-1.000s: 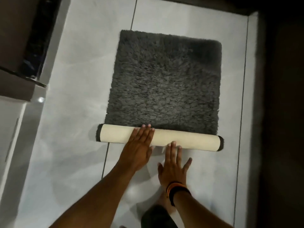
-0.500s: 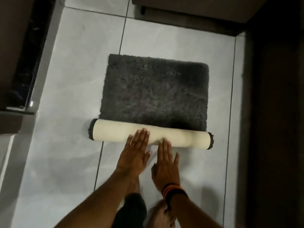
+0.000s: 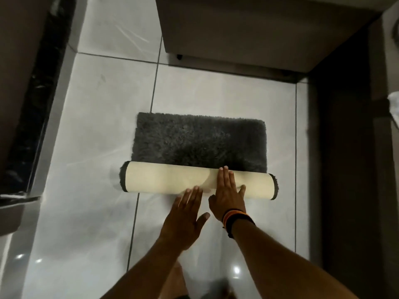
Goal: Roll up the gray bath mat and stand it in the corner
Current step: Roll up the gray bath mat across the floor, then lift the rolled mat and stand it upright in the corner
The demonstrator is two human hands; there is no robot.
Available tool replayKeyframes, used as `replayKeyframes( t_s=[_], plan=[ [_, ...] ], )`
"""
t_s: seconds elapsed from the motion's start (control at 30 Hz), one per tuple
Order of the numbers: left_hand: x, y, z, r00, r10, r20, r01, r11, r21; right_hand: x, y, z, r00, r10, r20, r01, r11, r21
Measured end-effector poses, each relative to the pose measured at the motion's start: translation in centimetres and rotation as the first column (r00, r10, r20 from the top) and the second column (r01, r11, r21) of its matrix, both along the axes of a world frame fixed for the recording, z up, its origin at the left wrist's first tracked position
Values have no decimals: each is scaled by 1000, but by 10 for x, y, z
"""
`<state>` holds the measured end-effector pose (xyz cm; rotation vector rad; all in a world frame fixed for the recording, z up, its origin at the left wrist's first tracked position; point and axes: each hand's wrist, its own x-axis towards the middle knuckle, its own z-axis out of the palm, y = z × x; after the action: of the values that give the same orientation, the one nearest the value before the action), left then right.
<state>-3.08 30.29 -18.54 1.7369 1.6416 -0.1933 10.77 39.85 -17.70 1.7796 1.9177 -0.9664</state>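
Note:
The gray shaggy bath mat [image 3: 198, 140] lies on the pale tiled floor, partly rolled. Its rolled part [image 3: 164, 180] is a cream-backed cylinder lying across the near edge of the flat pile. My right hand [image 3: 227, 192], with dark and orange bands at the wrist, lies flat on top of the roll, fingers straight and reaching its far side. My left hand [image 3: 185, 216] is flat with fingers spread, just behind the roll, its fingertips at the roll's near edge.
A brown cabinet or door panel [image 3: 248, 29] stands beyond the mat. A dark wall or door frame [image 3: 345, 147] runs down the right. A black-edged ledge [image 3: 32, 104] borders the left. My bare foot [image 3: 176, 281] shows at the bottom.
The roll has moved forward and grown thicker, and less flat pile remains. My right hand has gone up onto the roll; my left has dropped back to its near edge.

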Motion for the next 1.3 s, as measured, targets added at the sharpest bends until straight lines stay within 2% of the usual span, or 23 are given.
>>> replayKeyframes(
  t_s=[0.1,0.23,0.33,0.43,0.53,0.6,0.67,0.73,0.77,0.8,0.83,0.87,0.9,0.93,0.97,1.0,1.07,1.13,1.23,1.3],
  plan=[
    [-9,30,0,1000,-8,5,8,1000,6,1,-13,6,998,6,-56,2,989,147],
    [-10,76,9,999,31,10,-31,998,-63,11,-30,2,999,39,8,-39,999,-6],
    [-7,126,18,997,69,26,-66,992,-112,6,17,-3,997,61,56,-61,998,6],
    [-4,158,28,1000,-8,19,11,986,-168,-5,83,7,998,58,11,-57,996,-74],
    [5,192,30,998,54,19,-48,967,-250,-2,152,17,996,56,-70,-66,987,-146],
    [8,215,22,998,57,-16,-59,965,-254,8,183,24,989,-48,-143,35,995,-92],
    [9,238,12,998,26,-57,-38,976,-216,23,196,27,968,-158,-193,171,984,50],
    [5,258,9,997,41,-69,-53,981,-186,41,196,23,934,-311,-179,345,914,213],
    [3,269,6,996,46,-71,-57,986,-155,52,192,15,875,-453,-172,484,824,293],
    [1,281,3,997,47,-67,-56,989,-140,63,187,7,763,-619,-185,642,692,329],
    [-4,292,0,997,63,-50,-69,988,-136,69,181,-4,583,-781,-223,802,510,312],
    [-7,302,-1,996,81,-23,-83,987,-134,75,174,-12,325,-912,-251,937,275,215],
    [-9,311,-2,995,95,-5,-95,987,-129,77,171,-19,0,-974,-225,1000,-3,14],
    [-11,319,-4,995,101,3,-100,986,-131,73,168,-28,-303,-940,-156,930,-256,-265],
    [-13,325,-7,995,98,11,-95,986,-133,66,165,-34,-516,-853,-84,756,-407,-513],
    [-13,331,-8,995,100,17,-97,987,-132,58,168,-40,-635,-771,-48,594,-448,-668],
    [-16,339,-5,994,108,29,-104,987,-124,34,182,-42,-764,-643,-60,417,-421,-806],
    [-19,337,1,991,127,51,-119,983,-141,6,198,-31,-837,-544,-61,351,-448,-823],
    [-25,331,30,983,175,58,-167,978,-126,-11,204,0,-842,-527,-119,402,-464,-790],
    [-32,327,63,964,253,77,-247,966,-80,-14,203,30,-805,-564,-181,459,-400,-793]
  ],
)
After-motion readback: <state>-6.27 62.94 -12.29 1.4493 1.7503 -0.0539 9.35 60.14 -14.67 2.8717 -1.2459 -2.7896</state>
